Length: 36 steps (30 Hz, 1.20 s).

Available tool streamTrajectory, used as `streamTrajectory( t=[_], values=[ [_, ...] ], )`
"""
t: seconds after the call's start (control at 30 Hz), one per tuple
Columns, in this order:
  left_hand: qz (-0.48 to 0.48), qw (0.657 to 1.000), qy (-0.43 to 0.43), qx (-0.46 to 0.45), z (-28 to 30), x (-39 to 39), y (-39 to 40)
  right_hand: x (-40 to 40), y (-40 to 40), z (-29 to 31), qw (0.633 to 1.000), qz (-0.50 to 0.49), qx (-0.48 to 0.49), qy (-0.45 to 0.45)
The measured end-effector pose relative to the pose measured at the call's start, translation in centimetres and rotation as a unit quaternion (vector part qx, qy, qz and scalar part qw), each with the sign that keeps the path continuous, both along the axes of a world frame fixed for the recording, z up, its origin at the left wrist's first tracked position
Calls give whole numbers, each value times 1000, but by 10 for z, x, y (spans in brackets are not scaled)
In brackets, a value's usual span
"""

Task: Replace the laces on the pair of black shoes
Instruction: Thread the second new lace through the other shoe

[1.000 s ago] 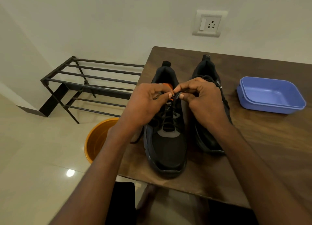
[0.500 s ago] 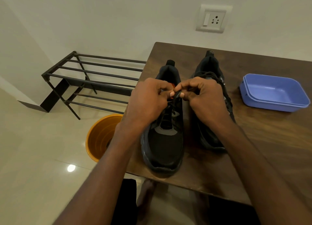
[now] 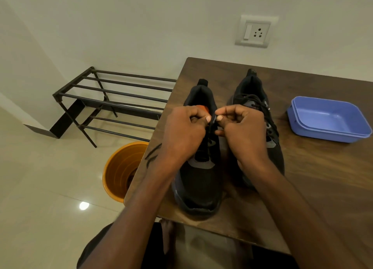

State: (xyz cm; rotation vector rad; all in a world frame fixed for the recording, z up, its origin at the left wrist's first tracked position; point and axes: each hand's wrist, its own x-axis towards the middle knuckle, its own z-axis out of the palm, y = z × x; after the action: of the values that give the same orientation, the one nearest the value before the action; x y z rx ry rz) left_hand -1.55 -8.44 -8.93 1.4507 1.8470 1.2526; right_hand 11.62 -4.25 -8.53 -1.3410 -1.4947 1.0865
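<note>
Two black shoes stand side by side, toes toward the viewer. The left shoe has its lace partly threaded. The right shoe is fully laced.

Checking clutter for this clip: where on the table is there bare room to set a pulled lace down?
Bare wood lies behind the blue tub along the table back edge, and in the wide near-right stretch in front of the tub. It is crowded between the left shoe and right shoe, where the left hand and right hand work.

left shoe lacing: hidden under my left hand, mid frame
right shoe toe: behind my right hand
table: cut off at right edge
</note>
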Motion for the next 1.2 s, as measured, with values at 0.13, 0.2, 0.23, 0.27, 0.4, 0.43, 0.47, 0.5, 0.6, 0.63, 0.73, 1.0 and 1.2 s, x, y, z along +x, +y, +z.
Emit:
streamTrajectory(
  t=[0.13,0.2,0.23,0.27,0.4,0.43,0.47,0.5,0.6,0.63,0.73,1.0,1.2],
  values=[
    [20,980,193,31,0,-3,-5,9,-3,6,999,15,-37,36],
    [49,963,263,32,-1,-5,-8,13,-7,4,999,39,-11,-18],
    [50,965,257,27,0,-7,-9,13,-9,3,998,41,-2,-46],
    [46,971,236,20,-1,-12,-9,12,-10,2,997,38,1,-60],
    [13,980,199,11,-9,-25,-5,10,-4,1,999,44,-3,-19],
    [9,979,200,20,-10,-26,-4,10,-4,1,998,53,2,-18],
    [7,980,197,29,-10,-26,-4,10,-4,2,998,58,12,-24],
    [7,981,189,35,-9,-26,-5,9,-6,4,998,57,22,-24],
    [12,988,153,34,-6,-29,-5,18,-1,23,988,-47,-12,147],
    [11,990,135,34,-6,-30,-5,27,4,32,970,-107,5,218],
    [9,994,106,38,-7,-33,-5,56,18,43,938,-252,193,137],
    [2,994,100,48,-11,-36,-3,15,-7,-1,938,64,220,-258],
    [3,993,107,48,-10,-38,-4,51,18,22,936,-200,245,-152]
  ],
)
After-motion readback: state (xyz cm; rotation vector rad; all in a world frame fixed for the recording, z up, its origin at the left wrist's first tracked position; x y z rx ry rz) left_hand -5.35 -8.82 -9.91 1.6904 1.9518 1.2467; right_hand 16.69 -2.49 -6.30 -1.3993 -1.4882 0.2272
